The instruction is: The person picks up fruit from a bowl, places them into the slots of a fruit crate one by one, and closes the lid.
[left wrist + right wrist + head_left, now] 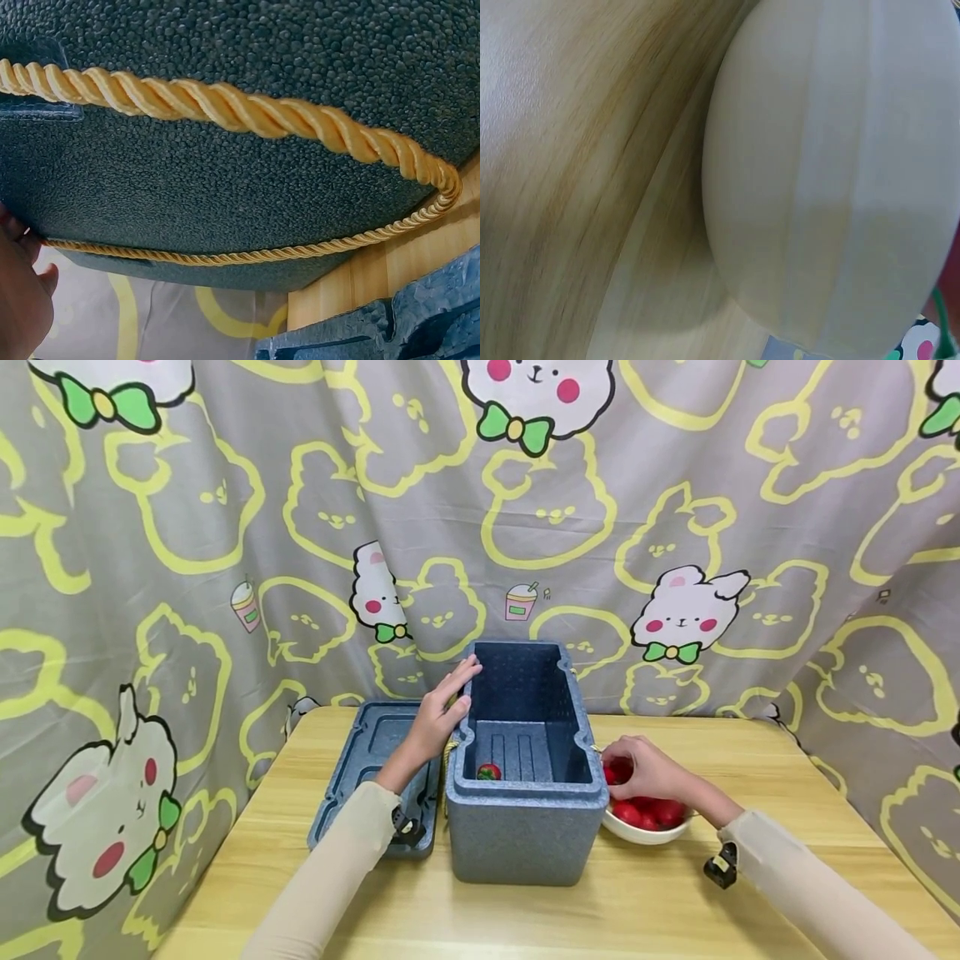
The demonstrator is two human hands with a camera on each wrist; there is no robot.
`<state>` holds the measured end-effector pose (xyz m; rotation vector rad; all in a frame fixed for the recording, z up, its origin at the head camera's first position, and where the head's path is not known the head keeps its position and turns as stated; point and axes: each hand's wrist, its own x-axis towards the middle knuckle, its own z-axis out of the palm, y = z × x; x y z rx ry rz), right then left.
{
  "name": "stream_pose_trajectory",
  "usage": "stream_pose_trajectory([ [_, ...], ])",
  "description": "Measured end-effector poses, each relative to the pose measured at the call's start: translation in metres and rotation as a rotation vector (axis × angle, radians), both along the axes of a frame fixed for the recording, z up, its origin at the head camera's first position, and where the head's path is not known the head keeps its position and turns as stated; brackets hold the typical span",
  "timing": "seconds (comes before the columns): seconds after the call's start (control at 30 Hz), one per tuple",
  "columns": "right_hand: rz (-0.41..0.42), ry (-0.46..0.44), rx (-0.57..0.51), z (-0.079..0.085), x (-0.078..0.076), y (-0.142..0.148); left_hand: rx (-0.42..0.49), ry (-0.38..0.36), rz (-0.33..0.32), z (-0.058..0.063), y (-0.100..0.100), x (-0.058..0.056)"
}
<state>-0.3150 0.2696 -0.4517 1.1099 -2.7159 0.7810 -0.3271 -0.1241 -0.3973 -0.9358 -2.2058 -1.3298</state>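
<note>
A speckled blue-grey foam box (525, 839) stands without its lid at the middle of the table. My left hand (442, 710) rests along its left rim, fingers reaching forward; in the left wrist view the same hand (26, 296) touches the box wall near a twisted gold rope (225, 105). Inside the box, at the near left corner, lies one red strawberry (489, 772) with a green top. Beside the box's right wall, my right hand (651, 767) curls its thumb and fingers round a red strawberry (618, 771) over a cream bowl (647, 837) of several red fruits.
The box's lid (356, 781) lies flat on the wooden table (517, 927), left of the box. Behind the table hangs a grey curtain (442, 527) with cartoon animals. In the right wrist view, the bowl's ribbed outer side (817, 172) fills much of the picture.
</note>
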Motion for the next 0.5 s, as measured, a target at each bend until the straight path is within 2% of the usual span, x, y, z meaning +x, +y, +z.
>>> stream_pose_trajectory([
  [0.5,-0.058,-0.105,-0.09,0.015,0.008,0.001,0.005,-0.009,-0.002,0.0,0.0,0.0],
])
